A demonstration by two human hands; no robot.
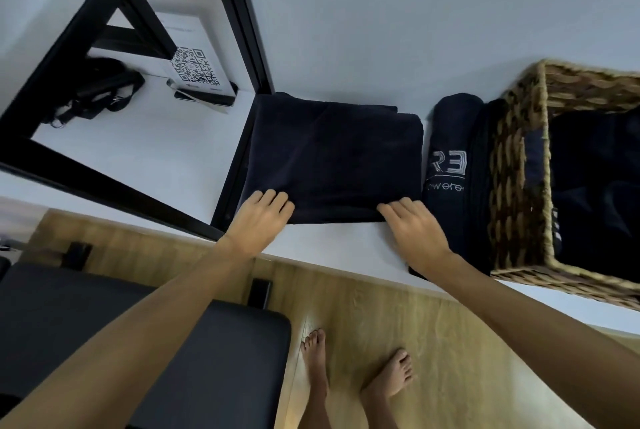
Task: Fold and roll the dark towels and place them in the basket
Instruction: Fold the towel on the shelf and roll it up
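Observation:
A dark navy towel (332,158) lies folded flat on the white table (322,241), against the wall. My left hand (258,222) rests on its near left corner and my right hand (414,226) on its near right corner, fingers laid over the edge. Whether the fingertips pinch the fabric is hidden. To the right lies a rolled dark towel (450,165) with white lettering, touching the woven basket (516,186). Dark towels (595,179) fill the basket's inside.
A black metal frame (239,30) stands at the towel's left edge. Beyond it sit a QR-code card (195,68) and a black strap bundle (100,89). Below the table edge are a dark padded seat (104,317), wooden floor and my bare feet (356,376).

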